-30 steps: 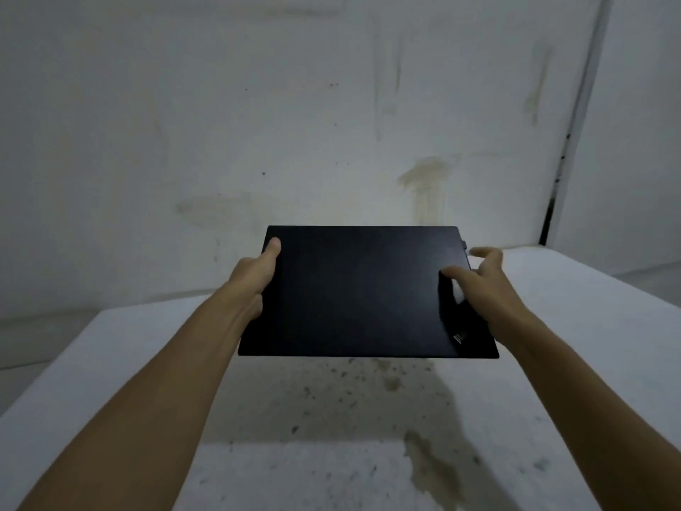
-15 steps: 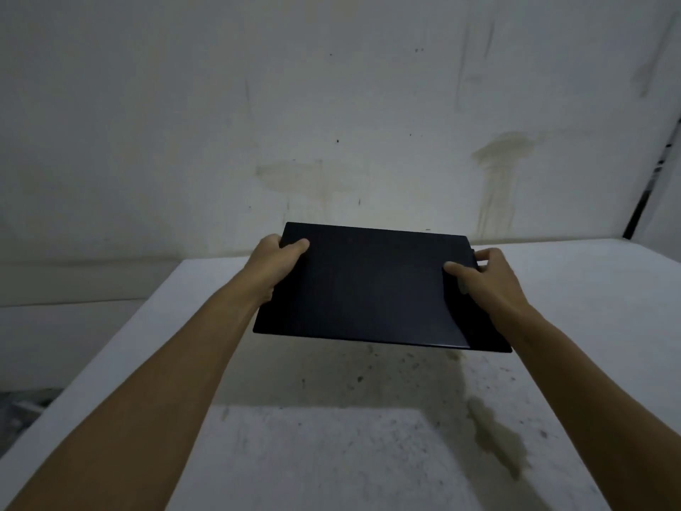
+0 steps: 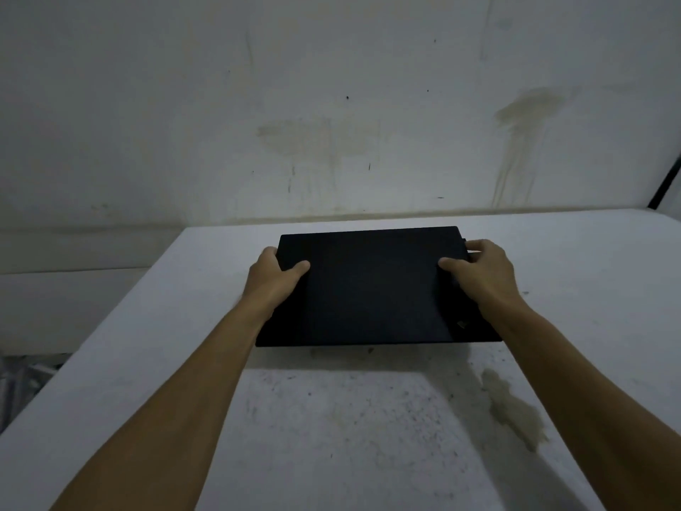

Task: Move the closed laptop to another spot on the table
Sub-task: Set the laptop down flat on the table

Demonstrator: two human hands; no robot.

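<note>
Shown mid-carry, the closed laptop (image 3: 372,289) hangs just above the far half of the counter (image 3: 154,363), left hand (image 3: 271,278) and right hand (image 3: 482,276) clamped on opposite side edges. Good practice: lower it level, seat the base fully, then release.

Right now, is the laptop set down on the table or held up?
Held up, or nearly down: the laptop shows a shadow gap under its near edge, gripped by the left hand and right hand. Far edge contact: cannot tell.
</note>
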